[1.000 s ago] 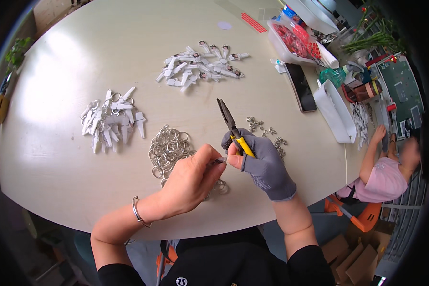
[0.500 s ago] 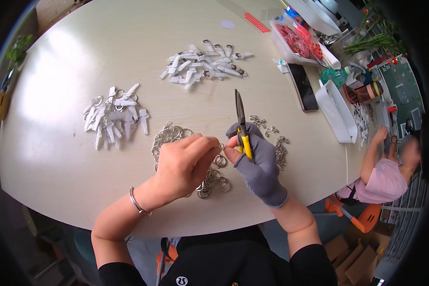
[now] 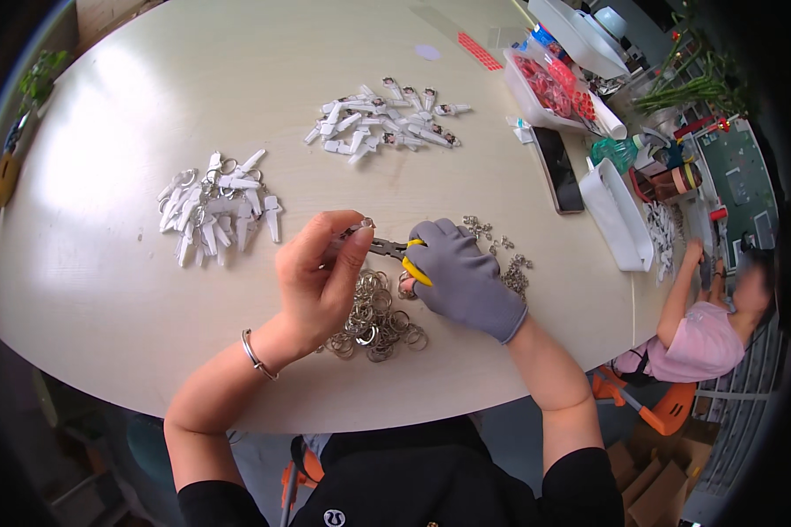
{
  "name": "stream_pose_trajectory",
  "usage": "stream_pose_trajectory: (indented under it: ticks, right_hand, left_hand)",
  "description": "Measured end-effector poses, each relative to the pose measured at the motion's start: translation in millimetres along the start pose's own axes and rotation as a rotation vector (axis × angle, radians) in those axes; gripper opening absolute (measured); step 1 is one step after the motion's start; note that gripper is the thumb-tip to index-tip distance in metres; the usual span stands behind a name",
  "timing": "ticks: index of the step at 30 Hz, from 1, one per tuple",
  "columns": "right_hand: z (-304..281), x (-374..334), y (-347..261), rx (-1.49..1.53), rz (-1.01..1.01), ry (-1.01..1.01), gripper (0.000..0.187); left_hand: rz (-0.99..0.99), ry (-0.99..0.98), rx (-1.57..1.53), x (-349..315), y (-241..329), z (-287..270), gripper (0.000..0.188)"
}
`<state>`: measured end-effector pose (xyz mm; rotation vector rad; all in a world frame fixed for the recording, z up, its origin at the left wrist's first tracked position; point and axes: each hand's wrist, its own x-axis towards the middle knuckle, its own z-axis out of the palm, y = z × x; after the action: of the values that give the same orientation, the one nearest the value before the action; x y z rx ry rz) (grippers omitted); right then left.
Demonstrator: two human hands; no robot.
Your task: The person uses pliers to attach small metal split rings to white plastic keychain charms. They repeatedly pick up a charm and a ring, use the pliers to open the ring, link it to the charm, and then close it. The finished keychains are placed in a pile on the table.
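Note:
My left hand (image 3: 318, 274), with a metal bangle on its wrist, pinches a small pale piece with a metal bit (image 3: 367, 223) at its tip. Fingers hide most of that piece. My right hand (image 3: 464, 277), in a grey glove with bare fingertips, is closed round yellow-handled pliers (image 3: 417, 270). Their dark jaws point left and reach the left fingertips. Below and between my hands lies a heap of metal key rings (image 3: 380, 318), some with short chains. Tiny metal connectors (image 3: 516, 272) lie scattered just right of the glove.
White tag-like pieces with rings (image 3: 215, 211) form a pile at left; similar white pieces (image 3: 382, 119) lie farther back. At right are a phone (image 3: 557, 171), a white tray (image 3: 613, 215) and a tub of red items (image 3: 545, 88). A person in pink (image 3: 699, 342) sits beyond.
The pliers have swung from pointing away to pointing left, their jaws now at my left fingertips. My left hand has moved up off the ring heap and turned, with the small piece showing.

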<state>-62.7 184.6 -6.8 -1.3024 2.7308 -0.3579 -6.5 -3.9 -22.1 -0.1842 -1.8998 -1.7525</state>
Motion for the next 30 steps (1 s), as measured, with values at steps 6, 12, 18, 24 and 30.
stream_pose_trajectory:
  ticks: [6, 12, 18, 24, 30]
  right_hand:
    - [-1.0, -4.4, 5.8, 0.352, 0.232, 0.131, 0.017]
    - [-27.3, -15.7, 5.3, 1.099, 0.489, 0.11, 0.021]
    - [-60.6, -20.1, -19.4, 1.467, 0.543, 0.166, 0.023]
    - [-67.7, -21.0, -26.3, 1.516, 0.497, 0.154, 0.023]
    - [-66.7, -19.1, -28.8, 1.508, 0.488, 0.147, 0.022]
  left_hand:
    - [0.067, -0.124, 0.132, -4.3, 2.1, -0.1, 0.007]
    - [0.209, -0.235, 0.208, -2.9, 4.9, 5.7, 0.014]
    - [0.319, -0.303, 0.287, -7.6, 7.3, 5.0, 0.018]
    - [0.386, -0.308, 0.311, -9.5, 7.9, 7.2, 0.019]
    - [0.401, -0.311, 0.316, -8.6, 10.6, 6.8, 0.02]
